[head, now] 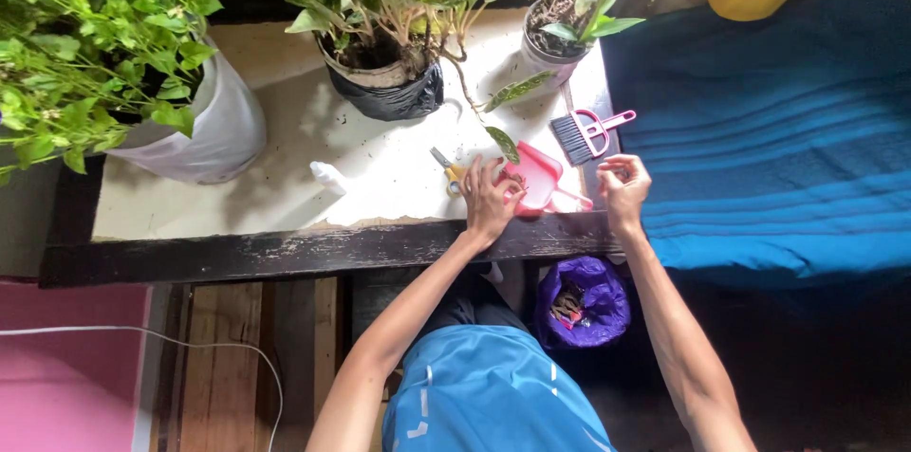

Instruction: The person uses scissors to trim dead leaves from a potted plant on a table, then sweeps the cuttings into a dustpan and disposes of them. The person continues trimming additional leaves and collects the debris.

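A person's left hand [489, 201] rests with fingers spread on a pink dustpan [537, 179]; the right hand [622, 188] hovers loosely curled, empty. Soil still speckles the surface [380, 167]; the brush [588, 133] lies untouched.

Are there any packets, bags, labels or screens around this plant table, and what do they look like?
No labels, signs or screens show; only bags.
Purple bag: on the floor under the table edge, below the right hand; round, open-topped, scraps inside.
Black bag: wrapped round the middle plant's pot on the table; crumpled and glossy.
White bag: round the left flowering plant; bulging and smooth.
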